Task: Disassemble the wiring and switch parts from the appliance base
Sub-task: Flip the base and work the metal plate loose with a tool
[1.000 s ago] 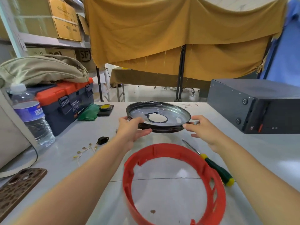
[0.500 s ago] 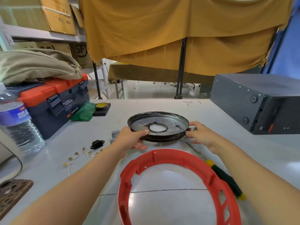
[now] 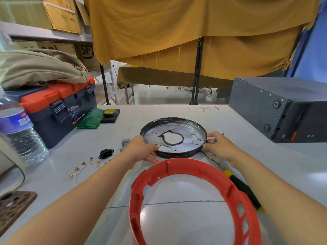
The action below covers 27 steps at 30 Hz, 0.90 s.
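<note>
We see the metal base plate (image 3: 174, 137) flat on the table at 12 o'clock from the red plastic ring (image 3: 192, 198), round, shallow dark rim, shiny perforated floor with a keyhole-shaped centre cutout. The ring lies flat just near-side of it, open centre, slotted at its 4 o'clock. At the plate's 9 o'clock: black power socket (image 3: 105, 153); white wires with brass terminals (image 3: 85, 167) at the socket's 7 o'clock, loose on the table. Small grey part (image 3: 126, 142) sits just beside the plate's left edge.
</note>
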Each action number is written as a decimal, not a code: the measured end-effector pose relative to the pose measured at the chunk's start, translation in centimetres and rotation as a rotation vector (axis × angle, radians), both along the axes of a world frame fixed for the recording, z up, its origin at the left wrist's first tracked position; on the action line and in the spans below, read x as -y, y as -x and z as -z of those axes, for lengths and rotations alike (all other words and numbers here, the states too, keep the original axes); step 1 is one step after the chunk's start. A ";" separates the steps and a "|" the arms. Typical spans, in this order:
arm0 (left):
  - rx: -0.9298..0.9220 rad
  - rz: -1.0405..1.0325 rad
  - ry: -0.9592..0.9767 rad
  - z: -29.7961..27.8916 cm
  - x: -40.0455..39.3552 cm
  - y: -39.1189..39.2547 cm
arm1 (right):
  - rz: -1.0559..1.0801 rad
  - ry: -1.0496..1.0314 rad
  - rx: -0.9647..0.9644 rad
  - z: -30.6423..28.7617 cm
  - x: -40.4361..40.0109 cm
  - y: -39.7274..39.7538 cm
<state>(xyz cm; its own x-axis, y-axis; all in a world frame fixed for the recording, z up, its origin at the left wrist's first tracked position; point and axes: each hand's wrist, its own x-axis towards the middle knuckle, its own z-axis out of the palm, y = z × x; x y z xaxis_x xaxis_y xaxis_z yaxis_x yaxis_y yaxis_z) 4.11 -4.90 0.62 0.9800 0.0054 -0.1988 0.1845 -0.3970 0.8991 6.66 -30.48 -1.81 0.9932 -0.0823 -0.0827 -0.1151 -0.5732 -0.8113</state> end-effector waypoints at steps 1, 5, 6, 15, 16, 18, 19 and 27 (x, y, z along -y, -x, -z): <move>0.015 0.006 -0.032 -0.2 0.0 0.2 | -0.006 0.007 0.024 -0.1 0.0 0.3; 0.124 0.162 -0.199 -0.5 -0.1 1.6 | -0.035 -0.072 0.121 -0.8 0.3 2.0; 0.154 0.223 -0.252 -0.6 0.0 2.1 | -0.027 -0.083 0.157 -0.8 0.4 2.4; 0.291 0.243 -0.397 1.1 0.1 4.8 | -0.016 0.019 0.219 -0.4 1.9 5.9; 0.303 0.222 -0.413 1.2 0.0 4.9 | 0.011 0.033 0.199 -0.2 2.2 6.1; 0.323 0.180 -0.439 1.3 -0.4 4.9 | 0.067 0.076 0.145 -0.1 2.6 6.3; 0.329 0.164 -0.445 1.4 -0.6 4.9 | 0.089 0.102 0.117 -0.1 2.8 6.4; 0.337 0.132 -0.483 1.6 -0.6 4.9 | 0.183 0.131 -0.001 0.4 4.0 7.7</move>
<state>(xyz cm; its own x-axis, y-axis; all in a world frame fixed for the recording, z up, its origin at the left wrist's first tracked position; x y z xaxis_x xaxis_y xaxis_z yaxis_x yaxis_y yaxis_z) -0.79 -4.29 -0.94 0.9871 -0.1088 0.1176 -0.1583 -0.7751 0.6116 -0.99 -34.45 -2.21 0.9606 -0.2715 -0.0600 -0.2274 -0.6428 -0.7315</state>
